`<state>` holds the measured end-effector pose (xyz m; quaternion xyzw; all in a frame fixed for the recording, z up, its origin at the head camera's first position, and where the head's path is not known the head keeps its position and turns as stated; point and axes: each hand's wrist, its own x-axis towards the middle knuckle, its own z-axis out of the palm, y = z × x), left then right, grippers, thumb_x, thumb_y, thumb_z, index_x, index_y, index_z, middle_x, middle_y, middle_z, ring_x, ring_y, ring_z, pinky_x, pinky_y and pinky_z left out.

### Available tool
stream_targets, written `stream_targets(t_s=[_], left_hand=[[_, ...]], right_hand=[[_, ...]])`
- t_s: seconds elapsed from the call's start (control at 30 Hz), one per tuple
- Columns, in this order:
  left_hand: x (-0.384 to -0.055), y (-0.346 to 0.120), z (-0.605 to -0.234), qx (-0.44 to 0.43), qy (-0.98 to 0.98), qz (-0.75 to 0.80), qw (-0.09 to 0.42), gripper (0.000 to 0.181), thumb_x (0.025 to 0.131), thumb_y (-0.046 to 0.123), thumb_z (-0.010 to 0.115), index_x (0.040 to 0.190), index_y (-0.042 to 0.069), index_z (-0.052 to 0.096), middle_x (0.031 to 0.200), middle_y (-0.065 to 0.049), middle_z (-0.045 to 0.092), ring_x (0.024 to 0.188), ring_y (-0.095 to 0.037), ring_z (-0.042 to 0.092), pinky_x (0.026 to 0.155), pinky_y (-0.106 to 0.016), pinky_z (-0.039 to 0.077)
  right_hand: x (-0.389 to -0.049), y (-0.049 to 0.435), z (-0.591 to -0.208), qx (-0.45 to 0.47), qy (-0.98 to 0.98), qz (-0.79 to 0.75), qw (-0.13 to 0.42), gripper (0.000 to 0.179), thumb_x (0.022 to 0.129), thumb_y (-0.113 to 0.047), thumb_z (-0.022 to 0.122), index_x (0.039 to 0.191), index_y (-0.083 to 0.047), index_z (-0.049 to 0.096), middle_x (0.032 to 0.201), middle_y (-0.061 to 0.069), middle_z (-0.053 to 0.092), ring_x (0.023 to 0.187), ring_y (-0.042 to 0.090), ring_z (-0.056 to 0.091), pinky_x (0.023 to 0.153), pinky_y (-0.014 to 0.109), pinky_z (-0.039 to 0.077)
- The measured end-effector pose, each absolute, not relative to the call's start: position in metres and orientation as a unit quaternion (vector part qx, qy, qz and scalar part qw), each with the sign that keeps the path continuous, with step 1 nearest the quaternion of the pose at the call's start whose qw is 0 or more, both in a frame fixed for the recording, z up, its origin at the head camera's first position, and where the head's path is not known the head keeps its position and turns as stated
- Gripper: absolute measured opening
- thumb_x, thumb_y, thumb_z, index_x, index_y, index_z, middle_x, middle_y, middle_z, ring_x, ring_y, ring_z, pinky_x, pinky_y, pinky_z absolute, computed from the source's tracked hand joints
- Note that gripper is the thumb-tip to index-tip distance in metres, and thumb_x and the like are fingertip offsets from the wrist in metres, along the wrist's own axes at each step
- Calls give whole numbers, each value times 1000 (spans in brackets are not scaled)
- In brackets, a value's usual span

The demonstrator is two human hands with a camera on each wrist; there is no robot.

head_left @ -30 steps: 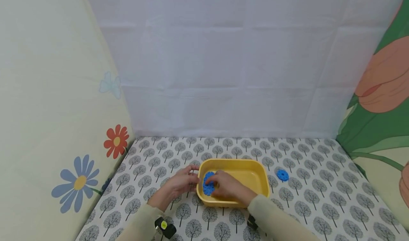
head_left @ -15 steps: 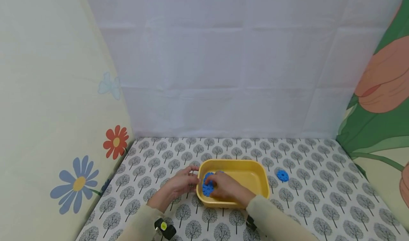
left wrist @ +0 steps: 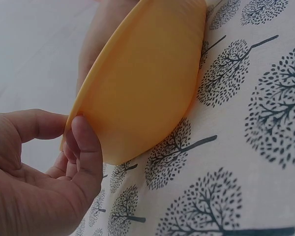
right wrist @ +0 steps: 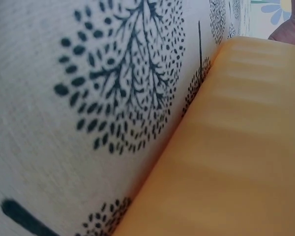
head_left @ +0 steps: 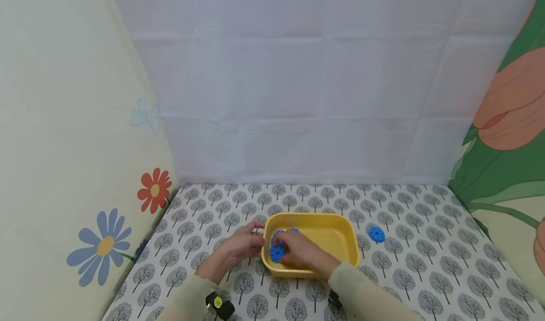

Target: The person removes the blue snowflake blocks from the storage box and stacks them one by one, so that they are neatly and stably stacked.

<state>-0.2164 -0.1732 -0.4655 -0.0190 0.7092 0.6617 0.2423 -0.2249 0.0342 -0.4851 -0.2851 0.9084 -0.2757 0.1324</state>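
Observation:
A yellow plastic tub (head_left: 334, 236) stands on the tree-print cloth, low in the middle of the head view. My left hand (head_left: 241, 244) pinches its left rim; the left wrist view shows thumb and forefinger (left wrist: 44, 124) meeting at the edge. Inside, at the left end, lie several blue notched discs (head_left: 277, 253), flat with small slots round the edge. My right hand (head_left: 301, 249) reaches in over the near wall, its bent fingers and thumb pinching at a blue disc and partly covering the others. The right wrist view shows only the tub's outer side (right wrist: 241, 147), with the right hand hidden.
One more blue notched disc (head_left: 376, 234) lies on the cloth to the right of the tub. A white sheet (head_left: 294, 99) hangs behind the table, and flower-printed panels (head_left: 106, 136) flank it on both sides.
The discs under my right hand have shifted slightly, and a bit of blue now shows beyond its knuckles. My left hand keeps its hold on the rim; the tub stays in place.

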Motion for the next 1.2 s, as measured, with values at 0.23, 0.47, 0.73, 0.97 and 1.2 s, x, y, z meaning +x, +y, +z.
stream_targets(t_s=[0.23, 0.47, 0.73, 0.97, 1.2], left_hand=[[-216, -173, -465, -22, 711, 660, 242, 55, 90, 1, 61, 142, 1, 40, 104, -15, 60, 82, -22, 60, 68, -32, 54], [-215, -174, -467, -16, 708, 663, 243, 56, 90, 1, 61, 142, 0, 39, 103, -14, 60, 83, -22, 60, 68, -32, 54], [-216, -174, -467, -17, 708, 662, 245, 56, 90, 1, 60, 141, 0, 39, 102, -13, 60, 82, -21, 61, 69, -32, 55], [-216, -173, -466, -16, 710, 661, 242, 56, 90, 1, 61, 141, -1, 39, 103, -14, 61, 81, -21, 62, 68, -32, 55], [-216, -174, -467, -17, 708, 664, 239, 56, 90, 0, 61, 142, -1, 39, 105, -15, 61, 83, -21, 62, 69, -32, 55]], right_hand=[[-224, 35, -485, -290, 909, -272, 129, 32, 79, -17, 83, 106, -24, 67, 89, -9, 55, 84, 9, 48, 74, 26, 43], [-224, 35, -486, -293, 914, -245, 135, 36, 79, -21, 83, 112, -21, 70, 101, -9, 59, 92, 8, 49, 81, 26, 46], [-225, 36, -485, -300, 913, -238, 137, 37, 78, -23, 83, 113, -18, 70, 98, -9, 58, 89, 8, 49, 80, 26, 45], [-225, 36, -485, -313, 913, -233, 117, 39, 79, -30, 82, 113, -15, 71, 94, -10, 59, 86, 7, 49, 78, 24, 45], [-224, 37, -479, -283, 914, -266, 116, 42, 77, -32, 84, 114, -14, 72, 97, -8, 60, 85, 6, 53, 80, 24, 51]])
